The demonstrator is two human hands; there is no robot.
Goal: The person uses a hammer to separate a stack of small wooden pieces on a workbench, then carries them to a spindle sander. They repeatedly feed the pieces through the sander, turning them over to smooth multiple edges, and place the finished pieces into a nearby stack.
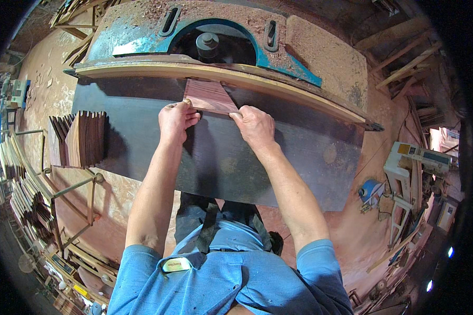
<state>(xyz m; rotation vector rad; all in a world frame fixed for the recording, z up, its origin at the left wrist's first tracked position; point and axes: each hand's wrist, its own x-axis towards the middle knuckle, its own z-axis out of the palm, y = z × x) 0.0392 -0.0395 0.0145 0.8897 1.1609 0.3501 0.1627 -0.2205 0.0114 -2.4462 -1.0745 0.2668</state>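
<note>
A flat reddish-brown wooden piece [209, 95] lies on the dark machine table [231, 157], its far edge against a curved pale wooden fence [278, 84]. My left hand [176, 118] presses on the piece's near left corner. On the near right corner rests my right hand [254, 126], fingers flat on the wood. Behind the fence sits a dark cutter spindle [208, 45] inside a teal metal housing [142, 39] covered in sawdust.
A stack of similar thin dark wooden pieces [84, 137] stands on edge at the table's left end. More wood strips fill a rack [23, 184] at the far left. A pale machine [415, 163] stands at the right. Reddish sawdust covers the floor.
</note>
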